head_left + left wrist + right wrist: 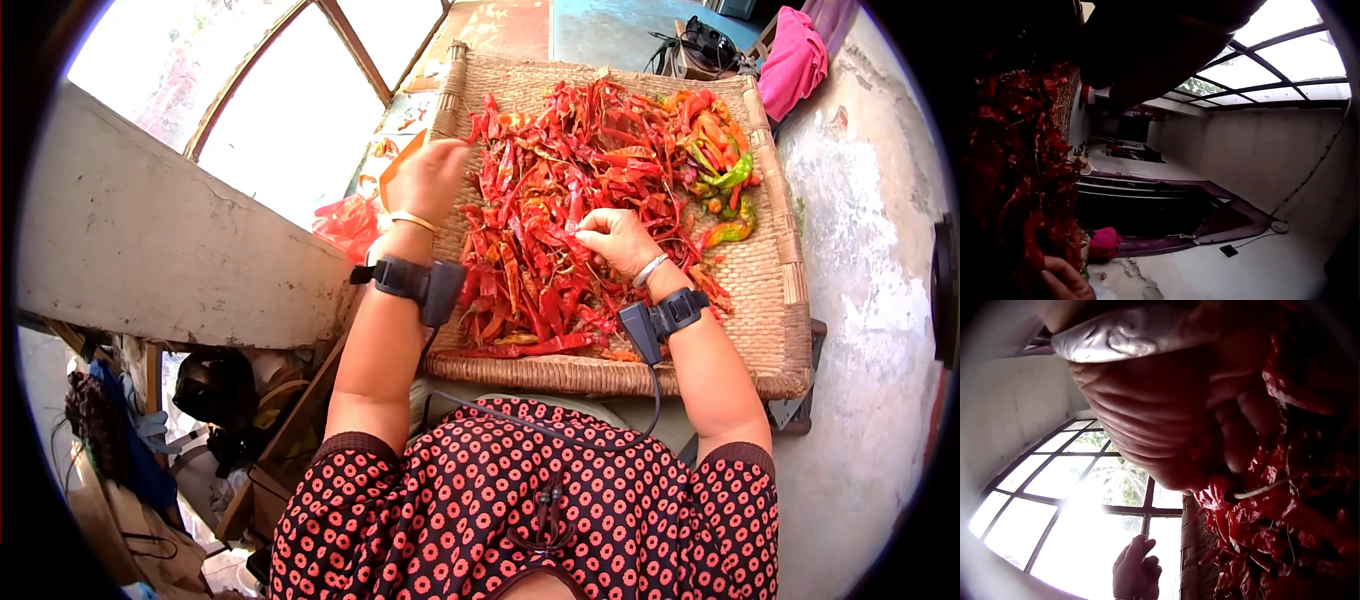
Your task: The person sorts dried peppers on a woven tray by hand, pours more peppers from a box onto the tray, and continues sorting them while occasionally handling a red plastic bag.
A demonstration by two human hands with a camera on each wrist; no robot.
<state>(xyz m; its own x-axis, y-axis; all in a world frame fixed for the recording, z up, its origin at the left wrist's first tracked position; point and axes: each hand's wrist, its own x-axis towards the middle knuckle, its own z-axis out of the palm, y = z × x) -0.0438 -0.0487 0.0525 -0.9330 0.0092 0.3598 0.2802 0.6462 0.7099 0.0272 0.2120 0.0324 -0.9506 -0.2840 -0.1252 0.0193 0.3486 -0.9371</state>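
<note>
A large heap of dried red chillies (540, 170) covers a woven tray (780, 300) in front of the person. My right hand (620, 240) is low over the heap, thumb and fingers pinching a red chilli (1212, 494) near its pale stem. My left hand (428, 185) is raised over the tray's left edge, blurred in the head view. Seen from the right wrist, that left hand (1137, 572) has curled fingers, with nothing visible in them. Straps with small cameras sit on both wrists.
Green and orange chillies (735, 175) lie at the heap's right side. A red plastic bag (350, 225) is left of the tray, by a bright window (285, 110). A pink cloth (795, 65) hangs at the far right. A pale wall (180, 230) runs along the left.
</note>
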